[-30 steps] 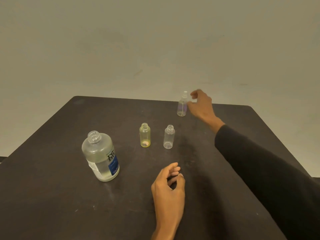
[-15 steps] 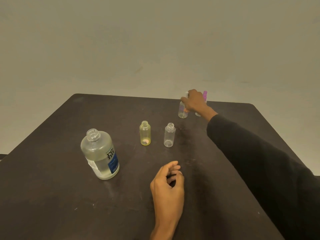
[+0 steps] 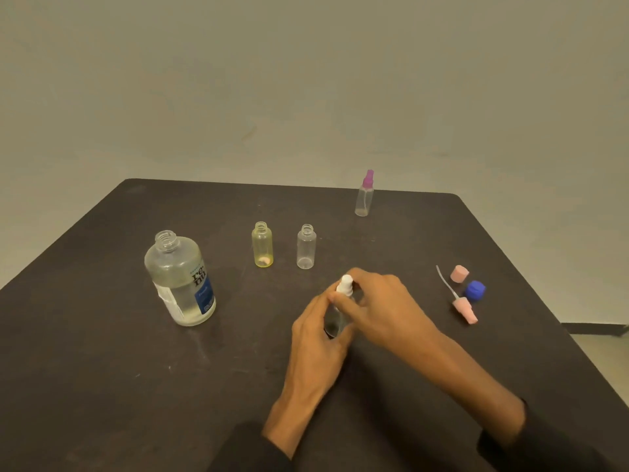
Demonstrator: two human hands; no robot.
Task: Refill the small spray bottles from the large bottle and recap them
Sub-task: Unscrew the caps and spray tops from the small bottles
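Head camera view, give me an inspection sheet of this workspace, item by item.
Surface: dark table, scuffed.
Job's things: large bottle uncapped, part full; yellow bottle and clear bottle uncapped; purple-capped spray bottle upright; white-capped spray bottle in hand.
Clutter: blue cap, pink cap, pink sprayer head.
Grippers: left hand holds the bottle body; right hand pinches its top.
Cables: nothing seen.
Surroundings: plain wall.

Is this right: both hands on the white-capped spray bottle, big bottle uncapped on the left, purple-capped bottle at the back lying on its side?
One thing is wrong: the purple-capped bottle stands upright at the back, as the head view shows. The rest holds: left hand and right hand hold the white-capped spray bottle, and the big bottle is uncapped on the left.
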